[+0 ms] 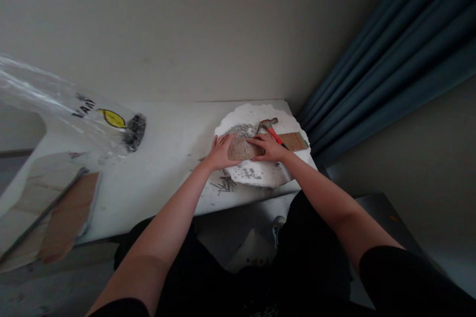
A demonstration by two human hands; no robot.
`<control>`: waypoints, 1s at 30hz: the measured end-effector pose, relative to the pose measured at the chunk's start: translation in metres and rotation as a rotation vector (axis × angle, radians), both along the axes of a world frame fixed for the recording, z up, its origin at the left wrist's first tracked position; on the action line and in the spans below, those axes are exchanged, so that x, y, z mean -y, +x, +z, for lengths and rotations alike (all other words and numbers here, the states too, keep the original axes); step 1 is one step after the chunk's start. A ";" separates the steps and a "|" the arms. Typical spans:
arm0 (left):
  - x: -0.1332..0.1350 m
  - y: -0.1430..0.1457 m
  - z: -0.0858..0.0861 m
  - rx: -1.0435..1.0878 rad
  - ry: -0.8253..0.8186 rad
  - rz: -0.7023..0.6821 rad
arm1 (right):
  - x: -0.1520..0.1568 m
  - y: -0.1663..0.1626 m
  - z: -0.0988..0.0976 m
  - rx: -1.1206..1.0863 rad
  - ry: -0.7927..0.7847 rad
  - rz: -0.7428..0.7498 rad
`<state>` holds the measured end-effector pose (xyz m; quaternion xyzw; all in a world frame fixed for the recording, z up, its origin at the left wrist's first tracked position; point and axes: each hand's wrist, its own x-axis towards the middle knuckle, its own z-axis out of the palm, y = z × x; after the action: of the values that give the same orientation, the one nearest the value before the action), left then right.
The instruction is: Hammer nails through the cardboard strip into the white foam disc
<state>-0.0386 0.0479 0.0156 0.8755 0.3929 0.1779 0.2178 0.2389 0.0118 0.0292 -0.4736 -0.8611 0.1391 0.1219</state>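
Observation:
Between my two hands lies a brown, flat piece dotted with many small holes or nail points (240,150); I cannot tell which. My left hand (221,152) grips its left side, thumb along the near edge. At its right side my right hand (270,148) holds it, fingers over the top. Underneath is a rough-edged white slab (253,174), perhaps foam, with grey debris on it. A claw hammer (273,131) with a red and black handle rests just beyond my right hand. Beside it lies a plain wooden board (294,141).
Loose nails (225,184) lie on the white table (167,158) by the slab's near left edge. A clear plastic bag (107,119) with dark contents is at the left. Brown sheets (69,215) overhang the front edge. Blue curtains (390,49) hang at the right.

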 end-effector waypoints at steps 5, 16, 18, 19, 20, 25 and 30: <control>0.010 -0.020 0.006 0.043 -0.003 0.085 | 0.001 0.001 0.000 0.012 0.014 -0.010; 0.020 -0.020 0.003 0.116 -0.143 0.264 | 0.003 -0.009 0.000 0.074 0.050 -0.019; 0.026 -0.017 0.008 0.068 -0.054 0.269 | 0.006 -0.010 0.001 0.077 0.057 -0.028; 0.030 -0.014 0.010 0.039 0.006 0.273 | 0.008 -0.010 0.002 0.072 0.068 -0.031; 0.036 -0.011 0.013 0.011 0.064 0.263 | 0.010 -0.011 0.003 0.062 0.088 -0.034; 0.059 0.019 0.017 -0.117 0.176 0.048 | 0.020 -0.018 0.012 0.090 0.122 -0.023; 0.059 0.038 0.015 -0.251 0.173 0.054 | 0.029 -0.027 0.012 0.142 0.062 -0.016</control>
<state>-0.0009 -0.0108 0.0307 0.8954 0.4238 0.1061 0.0860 0.2117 -0.0169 0.0414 -0.4852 -0.8677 0.0772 0.0763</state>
